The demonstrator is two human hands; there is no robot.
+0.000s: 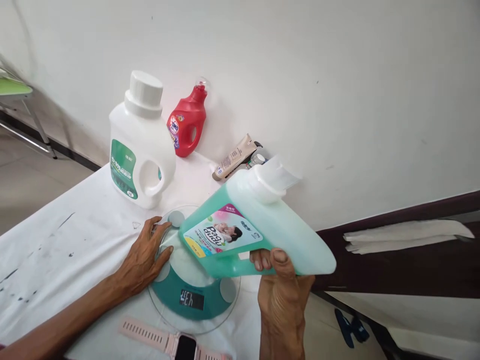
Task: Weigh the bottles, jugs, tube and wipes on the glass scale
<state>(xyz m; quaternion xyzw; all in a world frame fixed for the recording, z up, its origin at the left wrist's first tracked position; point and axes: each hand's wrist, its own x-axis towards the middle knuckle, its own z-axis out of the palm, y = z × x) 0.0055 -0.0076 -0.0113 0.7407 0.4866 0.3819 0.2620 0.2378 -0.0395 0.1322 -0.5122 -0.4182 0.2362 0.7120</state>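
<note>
My right hand [282, 290] is wrapped round the handle of a large translucent bottle of green liquid detergent [221, 235]. This bottle leans to the right, its lower left corner at the glass bathroom scale [172, 295]. I cannot tell whether that corner touches the glass. On the scale's left rim rests my left hand [148, 252], its thumb and fingers apart. A lit display [192, 299] shows on the scale's near side. Just behind stands a white detergent bottle [140, 135] with a green label and a white cap.
Against the wall lean a red detergent bottle [190, 122] and a beige tube [236, 157]. A pink-strapped watch [185, 346] lies at the cloth-covered table's [56, 240] near edge. Blue slippers [350, 327] are on the floor at right, a green-seated chair [15, 86] at left.
</note>
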